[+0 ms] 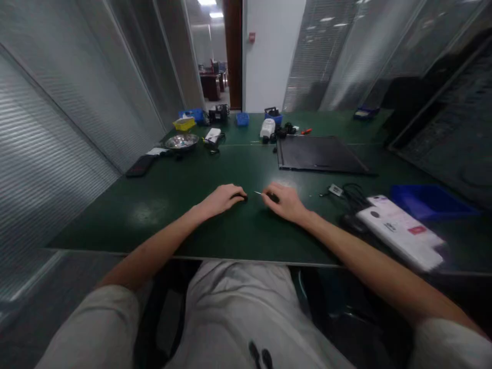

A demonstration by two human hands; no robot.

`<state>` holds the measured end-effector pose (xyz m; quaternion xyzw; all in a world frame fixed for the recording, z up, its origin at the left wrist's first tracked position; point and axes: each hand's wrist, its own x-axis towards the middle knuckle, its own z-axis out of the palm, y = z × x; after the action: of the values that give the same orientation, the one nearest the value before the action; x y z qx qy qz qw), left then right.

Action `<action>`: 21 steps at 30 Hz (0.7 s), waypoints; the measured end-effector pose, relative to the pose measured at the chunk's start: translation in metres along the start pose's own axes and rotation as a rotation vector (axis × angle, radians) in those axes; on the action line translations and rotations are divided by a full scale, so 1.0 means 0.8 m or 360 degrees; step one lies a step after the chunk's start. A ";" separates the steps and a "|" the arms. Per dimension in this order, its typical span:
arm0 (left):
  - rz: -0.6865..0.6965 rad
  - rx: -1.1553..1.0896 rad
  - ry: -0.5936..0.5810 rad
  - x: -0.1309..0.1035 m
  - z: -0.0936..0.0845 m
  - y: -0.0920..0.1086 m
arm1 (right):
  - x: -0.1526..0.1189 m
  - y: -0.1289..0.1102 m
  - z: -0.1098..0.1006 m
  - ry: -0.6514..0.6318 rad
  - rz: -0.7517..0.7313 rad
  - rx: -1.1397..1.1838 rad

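The right hand (286,202), back upward with fingers curled, is closed on one dark tool (273,197), thin shaft pointing leftward. The left hand (222,199), thumb and fingers together, pinches one small black piece (245,198) just beyond the tip, above the green table (238,236). Farther out lie one dark panel (323,154), one metal bowl (182,142) and one yellow basket (184,124).

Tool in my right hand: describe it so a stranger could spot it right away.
On the green table, look near the middle. The right hand holds the tool, which points toward the left hand. Its thin, pale tip sets it apart from the small black piece in that other hand.
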<state>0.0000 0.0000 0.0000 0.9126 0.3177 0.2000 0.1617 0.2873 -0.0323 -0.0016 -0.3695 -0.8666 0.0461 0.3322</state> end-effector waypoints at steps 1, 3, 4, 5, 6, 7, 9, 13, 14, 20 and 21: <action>-0.0008 0.0024 -0.0001 -0.005 -0.006 -0.010 | 0.000 -0.001 0.000 0.0006 0.0002 0.0003; -0.0111 0.0084 0.0034 -0.019 -0.023 -0.036 | 0.000 -0.002 -0.001 0.0009 0.0004 0.0012; -0.0204 0.0122 0.0070 -0.030 -0.034 -0.054 | 0.000 -0.003 -0.002 0.0008 0.0005 0.0016; -0.0318 0.0175 0.0110 -0.044 -0.048 -0.075 | 0.000 -0.003 -0.003 0.0003 0.0005 0.0023; -0.0468 0.0226 0.0167 -0.062 -0.065 -0.098 | 0.000 -0.004 -0.004 -0.0003 0.0004 0.0030; -0.0662 0.0271 0.0256 -0.084 -0.084 -0.123 | 0.001 -0.005 -0.005 -0.0011 0.0003 0.0036; -0.1125 0.0346 0.0435 -0.138 -0.124 -0.169 | 0.001 -0.007 -0.008 -0.0024 0.0000 0.0043; -0.1826 0.0498 0.0735 -0.261 -0.190 -0.223 | 0.002 -0.008 -0.010 -0.0045 -0.0002 0.0052; -0.1950 0.0525 0.0827 -0.287 -0.200 -0.229 | 0.001 -0.008 -0.010 -0.0050 0.0004 0.0052; -0.2324 0.0535 0.1281 -0.354 -0.214 -0.243 | 0.001 -0.008 -0.007 -0.0062 0.0015 0.0043; -0.2327 0.0554 0.1292 -0.354 -0.214 -0.245 | 0.001 -0.008 -0.007 -0.0060 0.0010 0.0045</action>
<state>-0.3844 -0.0073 -0.0083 0.3478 0.8863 0.3052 -0.0187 0.2867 -0.0372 0.0053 -0.3665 -0.8708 0.0664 0.3209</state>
